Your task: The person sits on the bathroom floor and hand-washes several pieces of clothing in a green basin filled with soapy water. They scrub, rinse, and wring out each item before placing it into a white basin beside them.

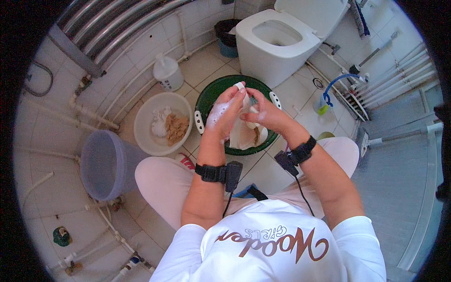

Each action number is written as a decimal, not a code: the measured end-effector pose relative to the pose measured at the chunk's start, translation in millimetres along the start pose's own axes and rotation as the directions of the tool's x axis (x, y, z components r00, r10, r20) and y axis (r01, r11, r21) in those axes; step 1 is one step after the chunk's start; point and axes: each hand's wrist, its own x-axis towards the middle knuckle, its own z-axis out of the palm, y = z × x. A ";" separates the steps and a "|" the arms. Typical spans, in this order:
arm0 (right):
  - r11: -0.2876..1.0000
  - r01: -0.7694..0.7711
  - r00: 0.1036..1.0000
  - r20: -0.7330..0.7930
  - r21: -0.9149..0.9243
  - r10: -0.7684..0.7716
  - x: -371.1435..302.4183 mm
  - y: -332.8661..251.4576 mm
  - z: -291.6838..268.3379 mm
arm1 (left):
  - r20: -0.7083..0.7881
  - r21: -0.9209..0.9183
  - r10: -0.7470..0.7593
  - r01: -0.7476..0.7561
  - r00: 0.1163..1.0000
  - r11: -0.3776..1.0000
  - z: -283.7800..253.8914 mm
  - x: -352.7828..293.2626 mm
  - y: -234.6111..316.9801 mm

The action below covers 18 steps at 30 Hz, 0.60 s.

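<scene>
Soap suds coat my left hand (224,113), whose fingers are closed on a wet white cloth (240,86). My right hand (267,114) grips the same cloth from the other side, fingers curled. Both are held over a green basin (205,94) with white perforated handles, standing on the floor before me. More whitish fabric (242,135) lies in the basin below my hands, one piece with a brownish patch. What kind of garment I hold is hard to make out, since my fingers cover most of it.
Left of the green basin is a white basin (143,134) with white and tan cloths. Nearby stand a lilac bucket (101,164) and a white jug (167,73). A toilet (263,51), a small bin (228,47) and a blue hose (336,82) are farther off.
</scene>
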 end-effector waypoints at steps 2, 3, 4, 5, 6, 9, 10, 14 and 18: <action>0.999 -0.052 0.998 -0.032 0.012 0.053 6.4 0.4 3.3 | -0.016 0.105 0.038 -0.036 0.999 0.994 -3.2 1.4 1.2; 0.992 -0.123 0.992 0.010 0.002 0.123 10.1 0.5 1.4 | 0.001 0.107 0.068 -0.068 0.998 0.992 -6.0 2.8 1.1; 0.995 -0.099 0.995 -0.024 -0.010 0.099 14.2 0.2 -3.4 | 0.018 0.109 0.098 -0.099 0.995 0.989 -8.2 3.5 -0.6; 0.991 -0.124 0.992 -0.020 -0.042 0.123 18.7 -0.4 -10.0 | 0.000 0.022 0.083 -0.083 0.997 0.996 -11.8 4.7 -2.5; 0.985 -0.153 0.986 -0.077 -0.079 0.147 22.2 -1.4 -16.3 | -0.016 -0.066 0.067 -0.068 0.998 0.996 -13.8 5.7 -5.7; 0.996 -0.088 0.989 -0.121 0.021 0.090 28.7 -8.9 -31.7 | -0.062 -0.189 0.082 -0.092 0.995 0.978 -21.8 9.2 -17.6; 0.993 -0.117 0.987 -0.111 0.032 0.120 29.9 -14.1 -35.2 | -0.082 -0.175 0.069 -0.082 0.994 0.981 -24.6 10.0 -21.7; 0.967 -0.123 0.984 -0.103 0.223 0.149 31.3 -44.1 -37.8 | -0.013 -0.003 -0.152 0.152 0.988 0.988 -30.0 6.9 -37.7; 0.972 -0.037 0.989 -0.128 0.231 0.068 32.3 -72.9 -36.7 | 0.311 -0.019 -0.487 0.518 0.816 0.855 -10.7 -7.2 -57.0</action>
